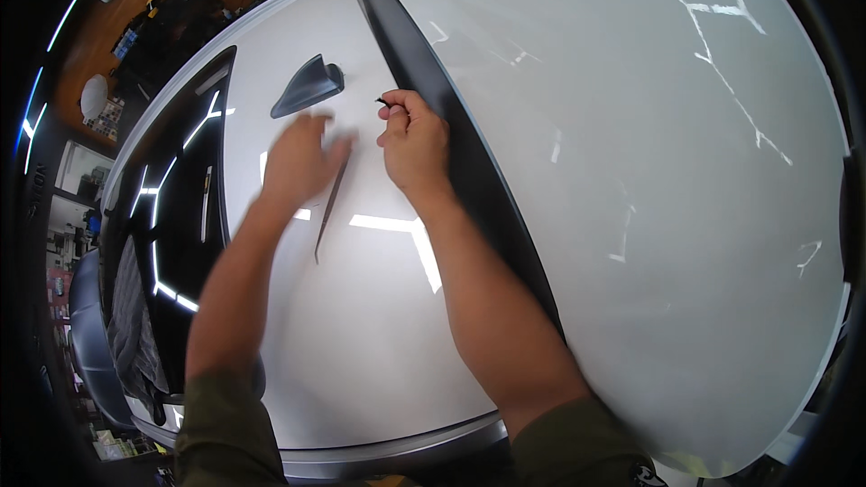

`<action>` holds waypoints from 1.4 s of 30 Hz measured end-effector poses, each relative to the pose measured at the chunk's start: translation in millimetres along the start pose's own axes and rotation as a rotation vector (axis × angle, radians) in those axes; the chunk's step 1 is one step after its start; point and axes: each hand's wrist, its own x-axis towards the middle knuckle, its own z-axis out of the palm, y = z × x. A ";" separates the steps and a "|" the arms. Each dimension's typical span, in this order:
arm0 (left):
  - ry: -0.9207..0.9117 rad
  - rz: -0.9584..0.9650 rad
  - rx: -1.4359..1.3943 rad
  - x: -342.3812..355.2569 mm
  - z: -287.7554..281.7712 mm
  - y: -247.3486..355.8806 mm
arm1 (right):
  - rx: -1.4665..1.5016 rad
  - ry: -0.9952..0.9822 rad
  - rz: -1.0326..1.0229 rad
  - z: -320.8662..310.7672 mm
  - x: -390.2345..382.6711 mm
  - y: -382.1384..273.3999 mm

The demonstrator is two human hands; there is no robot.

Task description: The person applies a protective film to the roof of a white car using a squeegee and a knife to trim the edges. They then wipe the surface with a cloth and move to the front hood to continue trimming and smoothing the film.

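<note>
My right hand (417,146) is closed in a pinch on a small black piece (382,103), above the white car roof (361,325) by its dark edge strip. My left hand (302,158), smeared by motion, hovers over the roof with thumb and fingers apart. Just beyond its fingertips stands a dark grey shark-fin antenna (309,87). A thin dark strip (330,207) runs along the roof from near the left thumb; whether the thumb touches it I cannot tell.
To the left, a slim cutter-like tool (207,203) lies on the black glass panel (176,216), with a grey cloth (135,334) nearer me. A wide black trim (451,117) separates the roof from a large pale panel (649,216) at right.
</note>
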 end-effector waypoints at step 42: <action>-1.079 0.295 -1.462 -140.1 -80.1 -24.4 | -1.221 -0.623 -0.517 -49.5 -214.8 -222.0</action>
